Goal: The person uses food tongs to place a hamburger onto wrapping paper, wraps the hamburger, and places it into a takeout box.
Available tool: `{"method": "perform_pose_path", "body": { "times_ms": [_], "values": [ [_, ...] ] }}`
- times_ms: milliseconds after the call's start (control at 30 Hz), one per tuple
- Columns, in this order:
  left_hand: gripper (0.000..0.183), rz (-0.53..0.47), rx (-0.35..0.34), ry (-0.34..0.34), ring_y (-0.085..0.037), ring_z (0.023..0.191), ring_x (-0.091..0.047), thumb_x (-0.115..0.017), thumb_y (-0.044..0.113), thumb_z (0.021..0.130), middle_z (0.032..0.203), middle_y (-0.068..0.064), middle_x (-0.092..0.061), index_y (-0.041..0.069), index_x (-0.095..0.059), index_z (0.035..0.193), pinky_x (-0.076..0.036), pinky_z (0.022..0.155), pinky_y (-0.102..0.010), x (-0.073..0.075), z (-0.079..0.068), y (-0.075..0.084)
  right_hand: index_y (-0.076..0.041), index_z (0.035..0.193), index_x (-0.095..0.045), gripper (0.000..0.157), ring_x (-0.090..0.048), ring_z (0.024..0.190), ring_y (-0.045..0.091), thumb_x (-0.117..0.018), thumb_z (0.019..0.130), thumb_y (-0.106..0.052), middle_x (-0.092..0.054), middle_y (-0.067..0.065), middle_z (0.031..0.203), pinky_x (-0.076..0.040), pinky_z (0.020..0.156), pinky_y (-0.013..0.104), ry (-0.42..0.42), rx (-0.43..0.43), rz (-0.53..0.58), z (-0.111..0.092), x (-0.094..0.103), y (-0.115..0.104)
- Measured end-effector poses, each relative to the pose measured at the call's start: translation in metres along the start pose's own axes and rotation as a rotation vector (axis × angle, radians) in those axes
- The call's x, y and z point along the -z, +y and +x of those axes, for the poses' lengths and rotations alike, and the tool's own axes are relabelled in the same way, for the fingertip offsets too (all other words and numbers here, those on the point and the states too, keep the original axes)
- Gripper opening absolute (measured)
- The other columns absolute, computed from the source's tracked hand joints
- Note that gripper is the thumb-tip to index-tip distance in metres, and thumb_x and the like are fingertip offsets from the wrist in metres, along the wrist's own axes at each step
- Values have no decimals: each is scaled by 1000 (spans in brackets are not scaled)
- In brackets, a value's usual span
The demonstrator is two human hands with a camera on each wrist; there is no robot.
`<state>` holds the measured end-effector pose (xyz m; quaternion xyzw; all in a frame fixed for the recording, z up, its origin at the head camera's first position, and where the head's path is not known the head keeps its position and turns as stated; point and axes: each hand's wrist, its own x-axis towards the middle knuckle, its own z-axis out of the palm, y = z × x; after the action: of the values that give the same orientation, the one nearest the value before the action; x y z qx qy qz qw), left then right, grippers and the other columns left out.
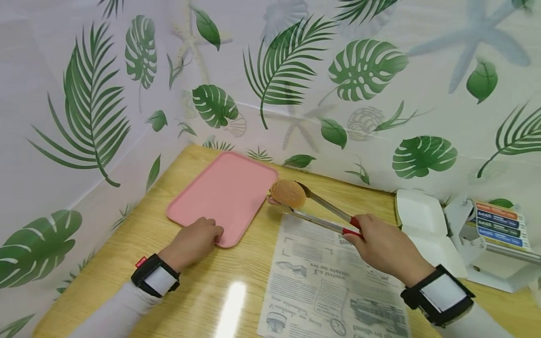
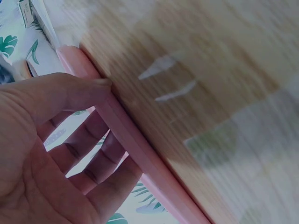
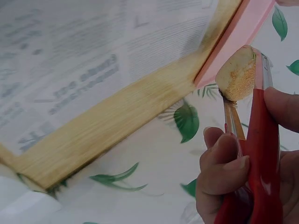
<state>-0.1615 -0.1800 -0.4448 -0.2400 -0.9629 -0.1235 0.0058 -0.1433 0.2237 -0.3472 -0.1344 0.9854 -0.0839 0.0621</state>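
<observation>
My right hand (image 1: 382,246) grips the red-handled metal tongs (image 1: 323,202), also seen in the right wrist view with fingers curled round the red handles (image 3: 264,158). Between the tongs' ends is a hamburger (image 1: 288,194), its brown bun on top and some filling showing at its left side. It is beside the right edge of a pink tray (image 1: 224,195), which lies flat on the table. With thumb and fingers, my left hand (image 1: 192,241) pinches the tray's near rim; the left wrist view shows the thumb over the pink rim (image 2: 124,126).
A newsprint-patterned paper sheet (image 1: 314,281) lies under the right arm. An open white takeaway box (image 1: 422,218) stands to the right, beside a white rack (image 1: 494,263) with colourful boxes (image 1: 500,223). A leaf-print curtain (image 1: 270,94) borders the wooden table (image 1: 194,300) at the back and left.
</observation>
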Motion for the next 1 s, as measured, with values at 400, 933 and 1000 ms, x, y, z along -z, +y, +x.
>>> {"method": "perform_pose_path", "body": {
  "times_ms": [400,933,1000],
  "values": [
    [21,12,7,10,-19,80,-56,-68,-6,85,83,1,-61,15,-70,86,-48,63,-28,0,-2,-6,2,131,-55,65,-59,79,19,-64,97,-52,-64,10,104,-54,65,41,-92,-196,17,-78,-12,46],
    [20,11,5,7,-19,78,-55,-68,-5,87,81,2,-58,15,-68,83,-47,62,-28,-2,-2,0,9,134,-50,82,-55,77,19,-65,92,-61,-61,8,104,-54,66,39,-321,-358,60,-142,-51,86],
    [20,9,0,11,-19,78,-55,-68,-5,87,81,1,-58,14,-68,83,-47,62,-28,-2,-1,2,8,133,-50,80,-55,77,18,-65,93,-60,-60,6,101,-55,66,39,-324,-362,74,-146,-55,89]
  ]
}}
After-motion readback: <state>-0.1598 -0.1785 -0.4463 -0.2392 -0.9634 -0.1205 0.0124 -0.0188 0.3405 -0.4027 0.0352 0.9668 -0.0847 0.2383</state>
